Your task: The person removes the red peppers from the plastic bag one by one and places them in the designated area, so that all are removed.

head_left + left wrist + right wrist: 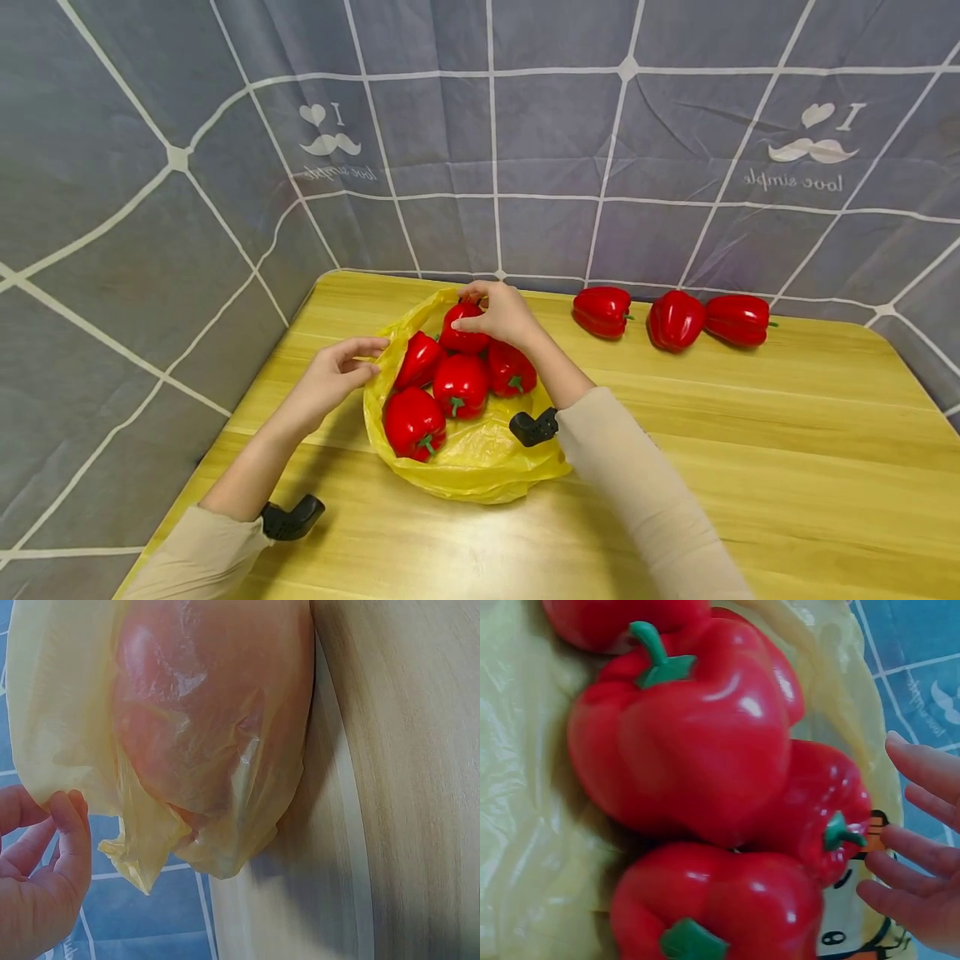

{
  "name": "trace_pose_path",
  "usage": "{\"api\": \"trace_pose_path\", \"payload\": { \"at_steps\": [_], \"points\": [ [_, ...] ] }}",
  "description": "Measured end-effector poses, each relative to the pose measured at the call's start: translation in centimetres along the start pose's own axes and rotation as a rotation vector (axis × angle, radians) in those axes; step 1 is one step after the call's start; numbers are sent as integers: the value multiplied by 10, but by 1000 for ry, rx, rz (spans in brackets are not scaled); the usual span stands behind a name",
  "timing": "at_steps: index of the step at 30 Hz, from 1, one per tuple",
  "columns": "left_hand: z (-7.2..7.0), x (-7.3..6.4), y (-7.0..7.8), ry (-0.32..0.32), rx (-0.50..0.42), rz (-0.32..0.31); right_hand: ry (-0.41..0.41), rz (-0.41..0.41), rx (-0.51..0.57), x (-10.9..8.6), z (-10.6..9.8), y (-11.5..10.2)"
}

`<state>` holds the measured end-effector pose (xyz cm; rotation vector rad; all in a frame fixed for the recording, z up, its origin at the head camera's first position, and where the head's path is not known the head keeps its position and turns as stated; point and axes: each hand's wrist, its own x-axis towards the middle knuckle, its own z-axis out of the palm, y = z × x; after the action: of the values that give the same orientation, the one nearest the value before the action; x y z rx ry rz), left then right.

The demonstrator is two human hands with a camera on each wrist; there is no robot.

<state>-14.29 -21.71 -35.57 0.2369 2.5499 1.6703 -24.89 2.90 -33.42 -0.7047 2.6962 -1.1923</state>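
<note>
A yellow plastic bag [483, 482] lies wide-mouthed on the table, with several shiny red bell peppers [461, 385] inside. My left hand [330, 379] pinches the bag's left rim between thumb and fingers; in the left wrist view, a red shape shows through the bag's thin wall. Over the far side of the bag, my right hand [508, 315] is close to the farthest bell pepper [465, 328] and partly covers it in the head view. From the right wrist, the right hand's fingers [911, 851] look spread and apart from the peppers' green stems.
Three more red bell peppers lie in a row near the table's back edge: one on the left [602, 312], one in the middle [676, 321] and one on the right [738, 320]. A grey cloth with white lines [555, 158] hangs behind the wooden table [787, 433].
</note>
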Motion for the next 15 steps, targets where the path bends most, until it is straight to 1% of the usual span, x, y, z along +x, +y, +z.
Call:
{"api": "trace_pose_path", "payload": {
  "at_steps": [8, 11, 15],
  "points": [
    [2, 0, 1, 2, -3, 1, 57, 2, -54, -1, 12, 8],
    [3, -1, 2, 5, -10, 2, 61, 19, -66, -1, 16, 10],
    [2, -2, 5, 6, -27, 4, 61, 17, -94, 0, 19, 12]
  ]
}}
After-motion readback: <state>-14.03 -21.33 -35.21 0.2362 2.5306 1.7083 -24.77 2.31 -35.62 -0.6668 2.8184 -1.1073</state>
